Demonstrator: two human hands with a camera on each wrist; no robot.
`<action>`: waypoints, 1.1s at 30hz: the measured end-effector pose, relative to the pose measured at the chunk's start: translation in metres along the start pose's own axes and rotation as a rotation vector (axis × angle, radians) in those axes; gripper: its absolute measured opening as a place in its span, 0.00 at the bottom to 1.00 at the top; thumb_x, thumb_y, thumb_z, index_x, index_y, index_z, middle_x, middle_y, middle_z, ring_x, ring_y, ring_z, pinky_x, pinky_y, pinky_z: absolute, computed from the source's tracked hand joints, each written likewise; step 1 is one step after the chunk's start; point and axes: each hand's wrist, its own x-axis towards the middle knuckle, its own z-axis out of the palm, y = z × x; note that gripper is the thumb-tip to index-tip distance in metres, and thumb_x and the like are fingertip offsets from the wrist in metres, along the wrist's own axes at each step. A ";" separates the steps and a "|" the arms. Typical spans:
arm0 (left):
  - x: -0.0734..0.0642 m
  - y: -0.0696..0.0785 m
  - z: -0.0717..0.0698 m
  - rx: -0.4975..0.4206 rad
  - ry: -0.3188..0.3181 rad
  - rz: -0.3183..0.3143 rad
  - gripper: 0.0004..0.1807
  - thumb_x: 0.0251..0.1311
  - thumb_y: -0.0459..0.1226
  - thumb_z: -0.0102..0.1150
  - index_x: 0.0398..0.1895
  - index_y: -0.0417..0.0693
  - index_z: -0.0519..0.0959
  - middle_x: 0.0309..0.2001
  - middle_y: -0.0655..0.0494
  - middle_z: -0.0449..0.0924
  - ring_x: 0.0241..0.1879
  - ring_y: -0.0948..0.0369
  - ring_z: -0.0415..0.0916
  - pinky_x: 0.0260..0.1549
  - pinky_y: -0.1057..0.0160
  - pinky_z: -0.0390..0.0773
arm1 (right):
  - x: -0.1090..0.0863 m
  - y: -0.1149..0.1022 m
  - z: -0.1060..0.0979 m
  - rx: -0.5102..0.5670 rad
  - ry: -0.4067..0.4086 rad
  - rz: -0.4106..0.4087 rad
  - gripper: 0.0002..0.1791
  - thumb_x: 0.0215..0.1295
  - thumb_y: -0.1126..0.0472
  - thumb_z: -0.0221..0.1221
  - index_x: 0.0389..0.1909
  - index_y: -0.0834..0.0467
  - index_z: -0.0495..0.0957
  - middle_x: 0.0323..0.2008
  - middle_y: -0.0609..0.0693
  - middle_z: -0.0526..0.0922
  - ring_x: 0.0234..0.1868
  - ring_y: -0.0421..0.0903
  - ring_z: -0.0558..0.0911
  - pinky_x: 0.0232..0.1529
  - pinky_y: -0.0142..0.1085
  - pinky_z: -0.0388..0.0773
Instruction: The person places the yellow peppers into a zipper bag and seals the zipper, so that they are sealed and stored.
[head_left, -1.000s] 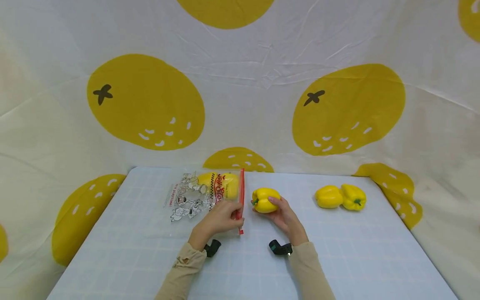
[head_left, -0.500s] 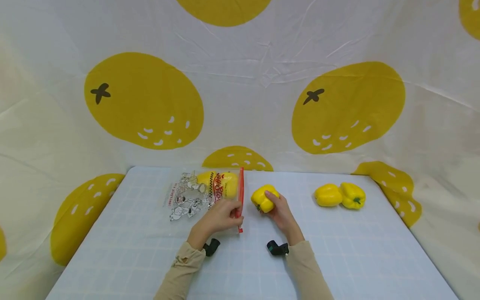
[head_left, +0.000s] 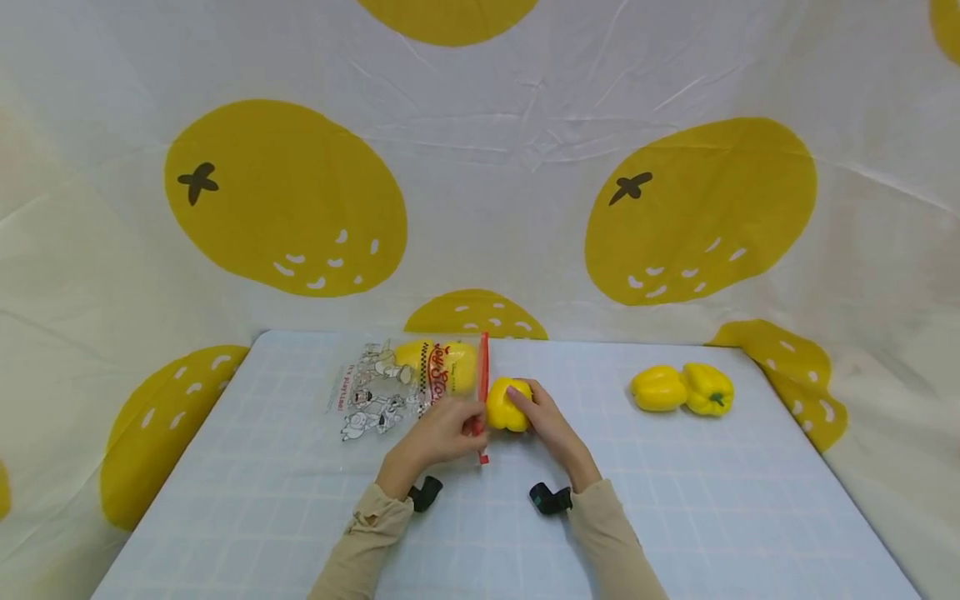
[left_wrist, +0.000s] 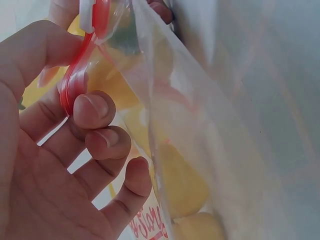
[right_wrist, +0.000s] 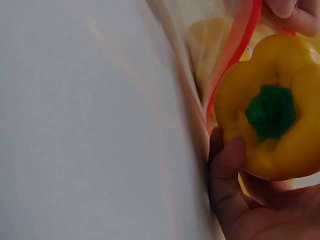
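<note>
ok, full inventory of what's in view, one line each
bag: 1, clear with cartoon print and red zip strip, lying on the table's far left-centre; one yellow pepper inside
held pepper: 1, yellow, green stem, at the bag's mouth
loose peppers: 2, yellow, side by side and touching, far right of table
table: 1, pale blue grid cloth
backdrop: 1, white fabric with big yellow fruit prints, behind and to both sides
wrist cameras: 2, black, one on each wrist
left hand: pinches the bag's red strip, beige sleeve
right hand: holds the held pepper, beige sleeve
</note>
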 end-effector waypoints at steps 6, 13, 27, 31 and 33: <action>0.001 0.000 0.000 0.015 0.011 0.010 0.11 0.53 0.36 0.67 0.22 0.53 0.73 0.18 0.66 0.66 0.23 0.66 0.64 0.25 0.67 0.66 | 0.002 0.005 -0.001 0.020 0.015 -0.046 0.26 0.72 0.43 0.54 0.54 0.62 0.73 0.42 0.55 0.79 0.37 0.48 0.75 0.38 0.35 0.71; 0.000 0.001 0.000 0.027 0.009 0.012 0.11 0.53 0.36 0.67 0.21 0.52 0.73 0.18 0.66 0.65 0.22 0.66 0.63 0.25 0.68 0.65 | 0.003 0.007 0.003 0.032 0.055 -0.050 0.26 0.70 0.40 0.55 0.50 0.60 0.75 0.44 0.53 0.81 0.42 0.48 0.77 0.46 0.34 0.75; 0.002 0.000 -0.002 0.012 0.014 0.006 0.12 0.53 0.36 0.68 0.21 0.52 0.72 0.18 0.66 0.65 0.21 0.67 0.63 0.23 0.69 0.64 | 0.000 0.004 -0.015 0.107 -0.216 -0.057 0.27 0.64 0.60 0.63 0.63 0.65 0.71 0.58 0.58 0.77 0.50 0.51 0.77 0.54 0.37 0.76; 0.002 0.002 -0.002 0.051 0.031 0.028 0.12 0.53 0.36 0.67 0.22 0.52 0.72 0.18 0.66 0.65 0.22 0.66 0.63 0.25 0.68 0.64 | 0.001 0.004 -0.011 0.014 -0.163 -0.118 0.28 0.60 0.60 0.67 0.61 0.61 0.73 0.56 0.57 0.79 0.48 0.51 0.79 0.51 0.36 0.77; 0.003 0.004 -0.001 0.083 0.042 0.029 0.12 0.53 0.37 0.68 0.22 0.53 0.72 0.18 0.66 0.64 0.23 0.66 0.63 0.28 0.66 0.64 | 0.001 0.002 -0.008 -0.048 -0.143 -0.166 0.27 0.59 0.59 0.69 0.60 0.58 0.74 0.56 0.55 0.80 0.48 0.51 0.80 0.50 0.36 0.77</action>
